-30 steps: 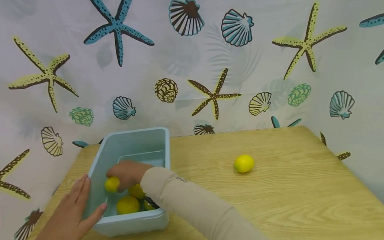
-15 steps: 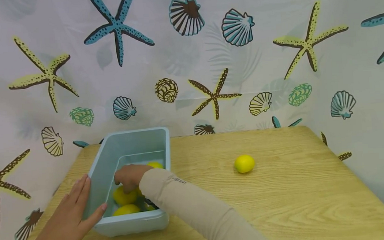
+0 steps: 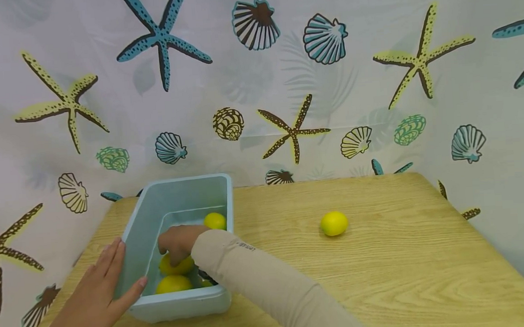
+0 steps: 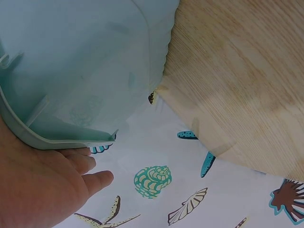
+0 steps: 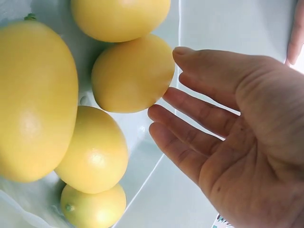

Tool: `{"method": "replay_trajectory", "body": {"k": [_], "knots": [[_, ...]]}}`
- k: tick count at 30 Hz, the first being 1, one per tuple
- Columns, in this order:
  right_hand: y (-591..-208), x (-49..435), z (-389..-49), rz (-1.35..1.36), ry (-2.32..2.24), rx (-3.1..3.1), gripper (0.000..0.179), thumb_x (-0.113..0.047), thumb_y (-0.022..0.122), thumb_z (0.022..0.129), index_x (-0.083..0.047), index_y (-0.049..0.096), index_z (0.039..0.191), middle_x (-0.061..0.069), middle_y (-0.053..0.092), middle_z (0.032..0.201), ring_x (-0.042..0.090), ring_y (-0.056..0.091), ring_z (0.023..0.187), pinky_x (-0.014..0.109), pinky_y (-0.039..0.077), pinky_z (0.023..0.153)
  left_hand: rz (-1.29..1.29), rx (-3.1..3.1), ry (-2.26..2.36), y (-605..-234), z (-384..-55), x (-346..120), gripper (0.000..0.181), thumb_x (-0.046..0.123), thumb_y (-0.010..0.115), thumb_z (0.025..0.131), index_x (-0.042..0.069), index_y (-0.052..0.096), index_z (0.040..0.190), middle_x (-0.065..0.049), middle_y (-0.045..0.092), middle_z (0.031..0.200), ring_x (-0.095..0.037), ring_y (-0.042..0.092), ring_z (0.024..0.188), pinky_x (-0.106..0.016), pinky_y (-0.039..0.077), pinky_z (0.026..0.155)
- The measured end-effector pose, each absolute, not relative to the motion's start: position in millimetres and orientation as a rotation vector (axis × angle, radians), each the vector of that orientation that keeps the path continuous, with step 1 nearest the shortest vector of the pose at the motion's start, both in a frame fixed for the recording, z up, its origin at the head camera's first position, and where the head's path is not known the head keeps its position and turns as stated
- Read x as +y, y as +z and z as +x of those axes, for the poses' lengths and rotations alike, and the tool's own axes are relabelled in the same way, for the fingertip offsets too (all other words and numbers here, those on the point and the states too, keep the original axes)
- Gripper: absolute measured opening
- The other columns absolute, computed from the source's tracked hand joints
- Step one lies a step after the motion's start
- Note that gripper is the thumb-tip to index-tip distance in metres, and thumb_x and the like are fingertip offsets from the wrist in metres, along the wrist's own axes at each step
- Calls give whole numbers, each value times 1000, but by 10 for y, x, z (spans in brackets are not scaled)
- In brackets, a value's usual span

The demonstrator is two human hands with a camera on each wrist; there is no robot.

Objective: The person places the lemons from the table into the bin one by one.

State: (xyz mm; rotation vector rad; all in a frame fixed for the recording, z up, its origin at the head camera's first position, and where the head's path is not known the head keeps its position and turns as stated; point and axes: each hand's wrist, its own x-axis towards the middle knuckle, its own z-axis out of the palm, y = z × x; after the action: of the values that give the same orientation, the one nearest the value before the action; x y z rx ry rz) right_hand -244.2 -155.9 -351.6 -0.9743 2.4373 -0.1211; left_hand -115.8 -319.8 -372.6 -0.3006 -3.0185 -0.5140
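Note:
A light blue plastic bin (image 3: 180, 304) stands on the left of the table with several lemons in it. My left hand (image 3: 92, 296) rests against the bin's left side, fingers straight and thumb at the rim; the left wrist view has the hand (image 4: 42, 185) beside the rim. Inside the bin, my right hand (image 3: 179, 242) hovers over a lemon (image 3: 177, 266). In the right wrist view, the right hand's fingers (image 5: 183, 130) are loosely extended at the edge of a lemon (image 5: 133, 73), not wrapped round it. Another lemon (image 3: 173, 284) lies at the near end, one (image 3: 215, 220) farther back.
One lemon (image 3: 334, 223) lies alone on the wooden table (image 3: 385, 271), right of the bin. Behind the table hangs a pale curtain (image 3: 248, 84) printed with shells and starfish. The right forearm's beige sleeve (image 3: 269, 278) crosses over the bin's right rim.
My right hand has released the lemon it held at the bin's left, which now lies among the others. A lemon at the back right has come into view. The left hand stays put.

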Motion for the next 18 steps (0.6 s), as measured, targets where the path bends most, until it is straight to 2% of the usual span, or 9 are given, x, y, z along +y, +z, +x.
{"method": "replay_trajectory", "body": {"k": [8, 12, 18], "knots": [[-3516, -1545, -2443, -976, -127, 2430, 40, -27, 67, 92, -30, 56, 130, -15, 56, 130, 6, 52, 98, 25, 44, 95, -309, -3011, -505, -3722, -1159, -3206, 89, 49, 49, 97, -6, 3, 151, -26, 1, 158, -52, 12, 139, -72, 17, 102], [-3520, -1545, -2464, -989, -155, 2418, 47, -28, 66, 92, -29, 52, 136, -15, 53, 135, 4, 52, 109, 26, 42, 100, -307, -3013, -501, -3727, -1165, -3207, 90, 50, 49, 97, -6, 3, 151, -27, 3, 157, -52, 14, 138, -72, 19, 100], [-3470, -1558, -2536, -1130, -244, 2403, 51, -29, 62, 95, -23, 46, 143, -10, 50, 140, 3, 47, 125, 19, 37, 104, -313, -3007, -511, -3735, -1169, -3216, 89, 47, 51, 97, -6, 4, 151, -27, 4, 157, -52, 15, 138, -72, 20, 99]]}}
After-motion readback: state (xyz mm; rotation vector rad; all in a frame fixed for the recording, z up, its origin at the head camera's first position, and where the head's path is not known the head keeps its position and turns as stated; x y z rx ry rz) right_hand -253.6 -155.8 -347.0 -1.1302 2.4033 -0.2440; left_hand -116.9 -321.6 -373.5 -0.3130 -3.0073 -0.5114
